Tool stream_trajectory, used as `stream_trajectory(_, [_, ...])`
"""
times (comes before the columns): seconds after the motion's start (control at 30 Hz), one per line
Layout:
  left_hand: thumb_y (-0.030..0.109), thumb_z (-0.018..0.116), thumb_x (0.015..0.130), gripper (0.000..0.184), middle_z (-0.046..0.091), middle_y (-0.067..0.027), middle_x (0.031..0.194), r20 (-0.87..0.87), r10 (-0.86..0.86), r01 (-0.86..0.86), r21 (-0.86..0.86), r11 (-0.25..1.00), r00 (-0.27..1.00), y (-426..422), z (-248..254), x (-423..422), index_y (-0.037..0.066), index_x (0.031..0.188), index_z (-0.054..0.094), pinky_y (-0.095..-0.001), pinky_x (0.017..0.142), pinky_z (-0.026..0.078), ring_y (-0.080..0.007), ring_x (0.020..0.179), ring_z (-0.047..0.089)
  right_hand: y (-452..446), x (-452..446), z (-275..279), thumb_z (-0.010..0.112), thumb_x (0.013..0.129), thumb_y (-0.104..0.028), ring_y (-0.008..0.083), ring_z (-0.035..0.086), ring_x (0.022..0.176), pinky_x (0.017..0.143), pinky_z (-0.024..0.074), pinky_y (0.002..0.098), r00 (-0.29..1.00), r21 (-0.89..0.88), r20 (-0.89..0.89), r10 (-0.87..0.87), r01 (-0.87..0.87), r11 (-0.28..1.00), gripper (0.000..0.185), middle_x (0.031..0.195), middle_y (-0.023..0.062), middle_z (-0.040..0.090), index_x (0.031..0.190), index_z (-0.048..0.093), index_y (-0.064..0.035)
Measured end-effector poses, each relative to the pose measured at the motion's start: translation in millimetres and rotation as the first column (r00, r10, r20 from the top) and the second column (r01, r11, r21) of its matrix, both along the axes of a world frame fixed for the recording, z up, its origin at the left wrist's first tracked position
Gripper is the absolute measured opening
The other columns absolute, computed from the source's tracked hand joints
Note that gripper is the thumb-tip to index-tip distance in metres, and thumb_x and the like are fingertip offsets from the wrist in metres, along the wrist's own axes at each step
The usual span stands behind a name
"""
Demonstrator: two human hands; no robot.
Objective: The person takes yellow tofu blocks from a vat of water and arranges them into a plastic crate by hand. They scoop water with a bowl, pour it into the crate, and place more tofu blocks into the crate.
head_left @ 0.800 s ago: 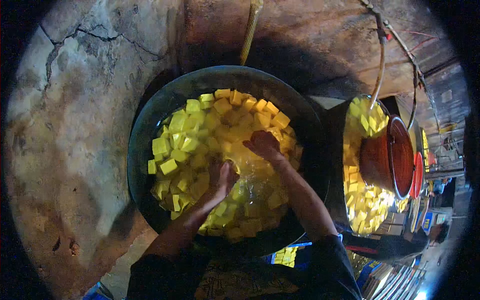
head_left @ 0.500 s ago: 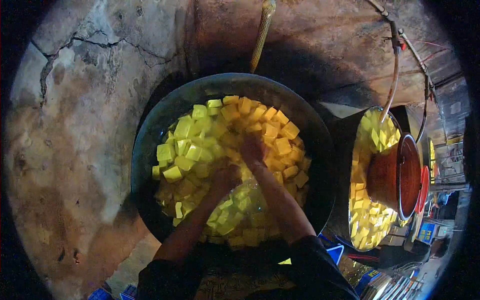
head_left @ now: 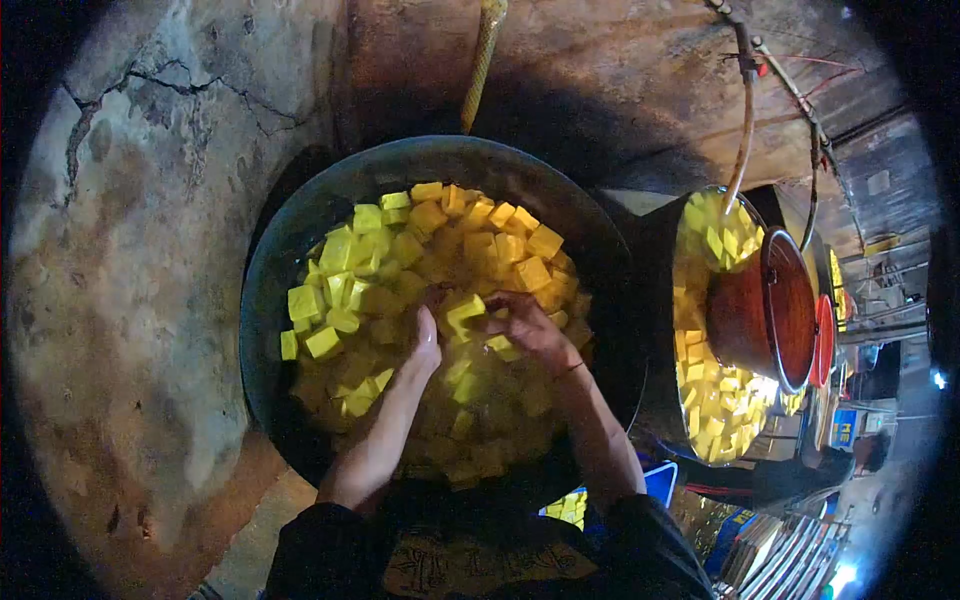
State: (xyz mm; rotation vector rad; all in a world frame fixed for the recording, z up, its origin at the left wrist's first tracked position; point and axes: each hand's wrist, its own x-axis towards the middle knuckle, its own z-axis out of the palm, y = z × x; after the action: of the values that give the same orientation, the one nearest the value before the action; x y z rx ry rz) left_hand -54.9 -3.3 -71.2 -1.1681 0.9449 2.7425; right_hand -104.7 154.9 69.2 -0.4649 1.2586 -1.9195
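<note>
A large dark round vat (head_left: 262, 250) holds murky yellow liquid with many yellow blocks (head_left: 323, 342) in it. My left hand (head_left: 428, 335) is over the middle of the vat, thumb up and fingers apart, partly hidden at the tips. Facing it from the right is my right hand (head_left: 528, 328), its fingers spread and curved. Between the two hands lies a bright yellow block (head_left: 465, 314), near the right fingertips; I cannot see either hand closed on it.
On the right stands a second vat with yellow blocks (head_left: 725, 405) and a reddish-brown bucket (head_left: 765, 310). A hose (head_left: 745, 150) hangs into it. Behind is a stained wall (head_left: 150, 250). A person in dark clothing (head_left: 800, 478) is at the lower right.
Both hands have risen out of the liquid and their fingers have opened. The block between them now shows at the surface. The view has shifted slightly.
</note>
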Motion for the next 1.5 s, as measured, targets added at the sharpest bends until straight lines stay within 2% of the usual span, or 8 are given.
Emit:
stream_trajectory(0.1, [0.044,0.043,0.091,0.048,0.055,-0.0094,0.113,0.071,-0.020,0.031,-0.161,0.986,0.997,12.9,56.3,2.9,0.006,0.118,0.053,-0.0369,0.094,0.039,-0.0222,0.108,0.048,-18.2,11.3,9.0,0.071,0.078,-0.026,0.0153,0.057,0.090,0.079,0.0460,0.0305,0.846,0.673,-0.503,0.177,0.255,0.694,0.042,0.093,0.0097,0.062,0.108,0.057,0.0000])
stream_trajectory(0.33, [0.039,0.049,0.087,0.028,0.058,0.0002,0.087,-0.309,0.209,-0.034,0.487,0.873,0.928,41.9,48.1,9.5,0.013,0.095,0.056,-0.0348,0.083,0.045,-0.0143,0.094,0.054,-43.0,30.2,15.8,0.061,0.084,-0.024,0.0349,0.057,0.100,0.084,0.0458,0.0391,0.500,0.464,-0.862,0.080,0.718,0.519,0.036,0.108,0.0128,0.061,0.116,0.055,-0.0108])
stream_trajectory(0.5, [0.048,0.042,0.087,0.044,0.058,-0.0054,0.104,-0.284,0.317,-0.150,0.484,0.862,0.905,35.4,98.1,15.7,0.013,0.109,0.056,-0.0402,0.090,0.043,-0.0207,0.101,0.054,-53.7,-13.1,-0.7,0.056,0.086,-0.040,0.0422,0.050,0.103,0.092,0.0398,0.0451,0.779,0.589,-0.611,0.140,0.329,0.738,0.053,0.109,0.0205,0.056,0.123,0.048,-0.0035])
stream_trajectory(0.57, [0.050,0.037,0.087,0.052,0.056,-0.0098,0.113,0.304,0.323,-0.442,0.556,0.704,0.896,19.1,101.3,4.5,0.010,0.116,0.054,-0.0472,0.091,0.044,-0.0284,0.104,0.054,-46.7,-48.2,-33.6,0.055,0.086,-0.039,0.0373,0.050,0.106,0.097,0.0359,0.0451,0.484,0.566,-0.820,0.306,0.766,0.304,0.055,0.115,0.0158,0.055,0.128,0.046,-0.0046])
stream_trajectory(0.77, [0.056,0.016,0.089,0.070,0.058,-0.0167,0.114,-0.148,0.207,-0.152,0.319,0.935,0.967,-30.0,70.5,12.5,0.004,0.119,0.052,-0.0528,0.082,0.048,-0.0351,0.103,0.056,-13.1,-142.1,-88.6,0.055,0.083,-0.037,0.0285,0.062,0.088,0.076,0.0495,0.0391,0.645,0.821,-0.519,0.561,0.559,0.117,0.053,0.100,0.0131,0.063,0.129,0.045,-0.0135])
stream_trajectory(1.13, [0.055,0.022,0.088,0.067,0.056,-0.0152,0.118,-0.191,0.408,-0.292,0.447,0.846,0.893,-48.8,56.8,-1.0,0.004,0.121,0.051,-0.0506,0.094,0.041,-0.0357,0.107,0.053,-52.9,-129.9,-85.0,0.058,0.085,-0.035,0.0206,0.054,0.109,0.097,0.0393,0.0330,0.894,0.745,-0.426,0.138,0.261,0.614,0.047,0.118,0.0104,0.058,0.119,0.055,-0.0018])
stream_trajectory(1.43, [0.051,0.025,0.089,0.060,0.058,-0.0121,0.115,-0.093,0.442,-0.366,0.424,0.828,0.892,-41.2,53.7,-4.5,0.007,0.117,0.054,-0.0448,0.089,0.044,-0.0297,0.103,0.056,-5.6,-75.3,-69.5,0.062,0.085,-0.027,0.0290,0.054,0.110,0.094,0.0450,0.0405,0.980,-0.472,-0.194,0.041,-0.130,0.872,0.058,0.128,0.0180,0.048,0.130,0.039,0.0002])
stream_trajectory(1.5, [0.050,0.027,0.089,0.057,0.059,-0.0109,0.114,-0.030,0.454,-0.411,0.378,0.830,0.890,-31.7,53.1,-7.8,0.009,0.116,0.055,-0.0438,0.088,0.044,-0.0277,0.102,0.057,-8.5,-37.9,-2.1,0.067,0.081,-0.031,0.0268,0.058,0.105,0.089,0.0480,0.0395,0.973,0.078,-0.219,-0.067,0.086,0.993,0.065,0.121,0.0177,0.053,0.129,0.038,0.0021])
